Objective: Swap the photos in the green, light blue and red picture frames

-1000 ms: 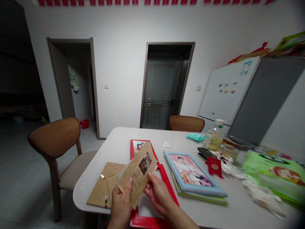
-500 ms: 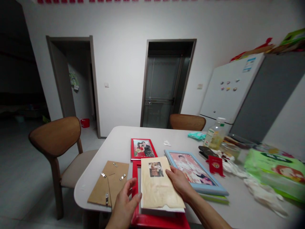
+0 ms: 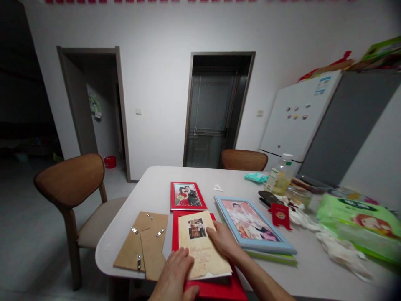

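A cream paper insert (image 3: 205, 255) with a small printed picture lies tilted over a red photo frame (image 3: 224, 290) at the near side of the table. White sheet shows under its lower edge. My right hand (image 3: 223, 241) grips the insert's right edge, thumb on top, other fingers hidden beneath. Along the left edge rests my left hand (image 3: 177, 271), fingers stretched with their tips touching the paper and the thumb apart, over the red frame. Left of it lie brown backing boards (image 3: 140, 240) with metal clips. Beyond sits a smaller red framed photo (image 3: 188, 196).
A light-blue framed picture (image 3: 253, 221) lies right of my right hand on a green-edged item (image 3: 272, 256). Farther right are a red stand (image 3: 280, 215), a dark phone-like object (image 3: 268, 198), a bottle (image 3: 280, 175) and a green tissue pack (image 3: 360, 217). Wooden chairs (image 3: 70, 179) flank the table (image 3: 150, 184).
The insert has lowered and shifted left, turning slightly over the red frame. My left hand, apart from it before, now touches its left edge. My right hand still grips the right edge.
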A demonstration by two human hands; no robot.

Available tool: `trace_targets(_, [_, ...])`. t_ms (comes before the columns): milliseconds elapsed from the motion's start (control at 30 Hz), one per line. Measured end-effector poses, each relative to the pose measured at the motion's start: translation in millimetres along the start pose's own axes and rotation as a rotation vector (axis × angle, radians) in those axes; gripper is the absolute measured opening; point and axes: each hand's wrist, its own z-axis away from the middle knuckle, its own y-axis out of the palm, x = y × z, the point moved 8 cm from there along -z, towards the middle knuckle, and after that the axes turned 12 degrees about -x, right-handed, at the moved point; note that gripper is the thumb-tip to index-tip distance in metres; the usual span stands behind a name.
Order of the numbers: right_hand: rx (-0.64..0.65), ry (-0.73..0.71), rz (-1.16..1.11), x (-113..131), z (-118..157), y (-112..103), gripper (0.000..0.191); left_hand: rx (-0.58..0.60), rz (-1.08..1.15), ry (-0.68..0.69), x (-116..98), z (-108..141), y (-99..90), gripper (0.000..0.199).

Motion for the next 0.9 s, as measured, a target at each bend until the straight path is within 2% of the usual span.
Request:
trace_targets(100, [-0.046,-0.127,0.325,10.3,1.8,-6.5,0.031,0.091,-0.053,-0.004,-7.1,-1.7,1.0,0.051])
trace_targets(233, [-0.079,-0.087,0.636,8.0,8.3,-12.5,0.036,0.101,-0.039,-0.025,-13.7,-5.6,-4.0,0.050])
trace_targets(467, [-0.152,-0.195,0.741,15.8,18.0,-11.8,0.032,0.019,0.056,-0.058,-12.8,-8.3,-4.9,0.044])
trace_targets(567, [-0.162,-0.202,0.750,16.5,18.6,-13.2,0.030,-0.003,0.061,-0.015,-9.9,-5.5,-1.1,0.044])
trace_targets(633, [-0.167,-0.222,0.746,22.0,19.7,-14.6,0.028,-0.035,0.068,0.037,-4.9,-1.8,-5.1,0.048])
trace_targets(700, [-0.160,-0.281,0.703,35.6,23.9,-12.3,0.027,-0.100,0.041,0.049,9.1,2.9,-18.2,0.050])
trace_targets(767, [-0.113,-0.361,0.598,56.3,32.9,-1.8,0.028,-0.190,-0.064,-0.013,35.4,9.0,-38.5,0.047])
trace_targets(900, [0.038,-0.520,0.382,104.4,63.9,43.0,0.035,-0.296,-0.350,-0.163,94.7,28.7,-72.4,0.044])
